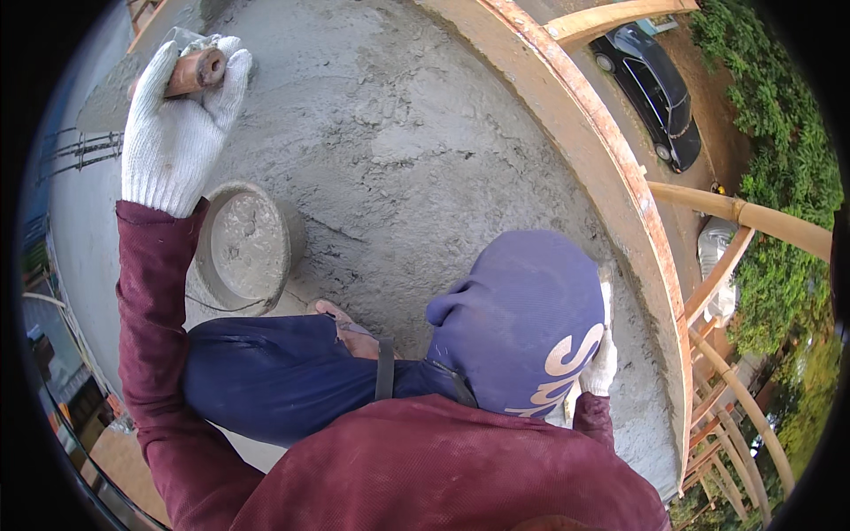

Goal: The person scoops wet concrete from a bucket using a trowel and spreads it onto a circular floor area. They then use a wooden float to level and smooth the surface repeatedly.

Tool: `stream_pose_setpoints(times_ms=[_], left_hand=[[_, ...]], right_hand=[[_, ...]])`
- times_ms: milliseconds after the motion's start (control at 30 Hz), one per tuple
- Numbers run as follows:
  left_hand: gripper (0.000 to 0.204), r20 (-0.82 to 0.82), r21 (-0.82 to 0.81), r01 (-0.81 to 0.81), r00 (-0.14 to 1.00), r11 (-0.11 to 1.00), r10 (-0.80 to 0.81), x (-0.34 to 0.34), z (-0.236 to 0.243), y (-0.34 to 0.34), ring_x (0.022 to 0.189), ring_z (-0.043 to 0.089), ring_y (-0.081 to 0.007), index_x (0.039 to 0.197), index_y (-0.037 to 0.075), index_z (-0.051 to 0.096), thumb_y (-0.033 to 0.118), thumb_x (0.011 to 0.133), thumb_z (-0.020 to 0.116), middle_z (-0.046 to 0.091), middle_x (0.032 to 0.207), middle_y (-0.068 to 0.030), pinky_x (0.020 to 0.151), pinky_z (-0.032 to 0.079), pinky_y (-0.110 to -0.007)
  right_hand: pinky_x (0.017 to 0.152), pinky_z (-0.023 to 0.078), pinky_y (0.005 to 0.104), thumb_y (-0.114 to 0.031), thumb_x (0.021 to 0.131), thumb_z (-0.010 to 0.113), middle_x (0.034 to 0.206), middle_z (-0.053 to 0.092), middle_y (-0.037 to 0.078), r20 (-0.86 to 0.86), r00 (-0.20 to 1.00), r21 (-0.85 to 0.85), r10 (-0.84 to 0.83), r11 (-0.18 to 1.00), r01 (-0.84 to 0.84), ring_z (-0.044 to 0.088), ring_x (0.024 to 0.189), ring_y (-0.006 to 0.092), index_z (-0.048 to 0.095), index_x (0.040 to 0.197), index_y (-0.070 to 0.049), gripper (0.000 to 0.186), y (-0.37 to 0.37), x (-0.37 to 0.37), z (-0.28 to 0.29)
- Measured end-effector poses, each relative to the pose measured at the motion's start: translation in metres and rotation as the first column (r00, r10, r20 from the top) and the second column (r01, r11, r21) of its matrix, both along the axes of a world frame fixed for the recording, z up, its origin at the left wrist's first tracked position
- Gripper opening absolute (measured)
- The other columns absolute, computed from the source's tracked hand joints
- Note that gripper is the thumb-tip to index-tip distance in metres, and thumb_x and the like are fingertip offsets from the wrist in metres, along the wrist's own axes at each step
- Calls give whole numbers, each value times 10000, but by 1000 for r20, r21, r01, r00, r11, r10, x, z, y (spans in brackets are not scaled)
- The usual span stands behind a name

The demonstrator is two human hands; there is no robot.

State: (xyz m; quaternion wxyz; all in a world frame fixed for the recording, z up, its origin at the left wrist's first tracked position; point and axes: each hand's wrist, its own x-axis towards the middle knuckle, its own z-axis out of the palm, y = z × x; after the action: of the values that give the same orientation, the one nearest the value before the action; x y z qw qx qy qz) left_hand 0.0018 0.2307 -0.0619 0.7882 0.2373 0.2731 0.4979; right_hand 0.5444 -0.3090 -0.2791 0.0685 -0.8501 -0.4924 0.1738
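At the far left, my left hand [177, 146], in a white knitted glove, is closed around the wooden handle of a trowel [197, 73]. Its grey blade, partly behind the hand, lies over the wet concrete [381, 133]. My right hand [602, 367], also gloved, is low beside my right knee at the right. The knee covers most of it, so its fingers and anything in them are hidden. A cement-smeared bucket [290, 234] with grey slurry inside stands near my left forearm.
I squat on the slab, navy trousers [531, 292] filling the lower middle, one bare foot [341, 323] showing. A wooden form board [620, 150] edges the slab at the right. Beyond and below are timber poles [753, 221], a dark car [651, 93] and trees. Rebar ends [84, 150] stick out at left.
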Motion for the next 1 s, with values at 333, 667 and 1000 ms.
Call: stream_pose_setpoints(times_ms=[333,667,1000], left_hand=[[300,-107,84,-93,989,992,102,-15,33,-29,1104,664,-281,1304,-18,543,129,1058,633,650,1188,-162,1056,569,-470],[426,-454,133,-397,790,908,412,-63,66,-91,857,474,-147,1431,-23,400,101,1065,581,466,990,-24,855,441,-334],[420,-261,24,-309,916,951,304,-63,45,-65,843,475,-162,1439,-44,420,81,1069,575,477,987,-52,860,466,-344]], right_hand=[[741,558,470,-263,891,753,1049,658,141,274,731,262,625,683,-682,662,882,331,436,1589,-120,780,439,-124,-20],[728,599,506,-294,1004,620,1092,636,191,188,761,292,622,704,-647,681,881,386,420,1601,-274,630,549,-176,-48],[780,610,456,-221,922,667,1392,630,183,109,684,419,721,591,-689,726,995,364,468,1599,-224,705,455,-108,-45]])
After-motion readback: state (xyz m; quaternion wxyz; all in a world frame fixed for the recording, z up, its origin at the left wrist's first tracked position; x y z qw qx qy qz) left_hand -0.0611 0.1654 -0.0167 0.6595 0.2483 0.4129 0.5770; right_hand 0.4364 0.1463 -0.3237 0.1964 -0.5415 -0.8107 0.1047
